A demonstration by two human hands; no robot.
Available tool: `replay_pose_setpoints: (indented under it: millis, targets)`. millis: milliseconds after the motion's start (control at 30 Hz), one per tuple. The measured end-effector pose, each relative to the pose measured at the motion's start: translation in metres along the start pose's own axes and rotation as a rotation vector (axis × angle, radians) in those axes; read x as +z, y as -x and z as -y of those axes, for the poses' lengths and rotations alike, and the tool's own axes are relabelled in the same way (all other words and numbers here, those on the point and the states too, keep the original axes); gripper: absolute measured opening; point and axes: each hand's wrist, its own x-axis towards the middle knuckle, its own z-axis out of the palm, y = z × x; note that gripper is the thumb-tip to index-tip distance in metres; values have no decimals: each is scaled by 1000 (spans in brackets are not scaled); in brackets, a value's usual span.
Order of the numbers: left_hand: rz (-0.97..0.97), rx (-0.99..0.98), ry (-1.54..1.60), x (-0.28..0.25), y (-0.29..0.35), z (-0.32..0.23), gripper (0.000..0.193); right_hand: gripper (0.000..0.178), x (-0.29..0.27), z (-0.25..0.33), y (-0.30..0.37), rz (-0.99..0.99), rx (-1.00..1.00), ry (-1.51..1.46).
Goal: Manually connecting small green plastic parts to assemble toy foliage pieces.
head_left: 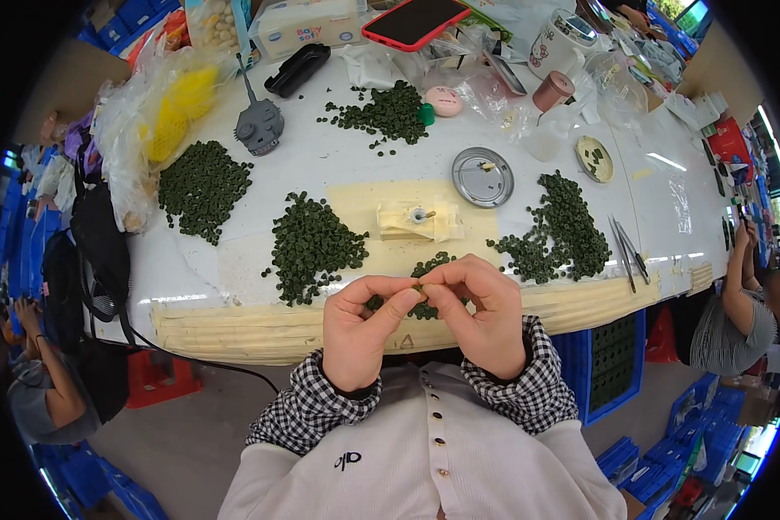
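Fingertips of my left hand (360,328) and my right hand (485,314) meet in a pinch over the table's near edge. Between them is a small dark green part (419,288), mostly hidden by the fingers. A little pile of similar green parts (432,263) lies just beyond and under my hands. To the left spreads a larger heap of small round green parts (315,247), and to the right another heap (572,227). Straight ahead, a small block wrapped in clear tape (407,222) with a metal pin sits on tan tape.
More green heaps lie at far left (203,191) and far centre (388,113). A grey model turret (258,126), a round metal tin (483,178), a shallow dish (594,159) and tweezers (621,253) are around. A red-framed phone (414,22) lies at the back. Other people sit at both sides.
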Motion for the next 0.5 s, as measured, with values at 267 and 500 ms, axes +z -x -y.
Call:
replay_pose_setpoints:
  millis: [267,500]
  targets:
    - [11,-65,217,-3,-2,7,12,18,2,7,2,-31,-309,321]
    - [173,-217,335,-6,-3,7,11,15,-11,13,-2,73,-195,103]
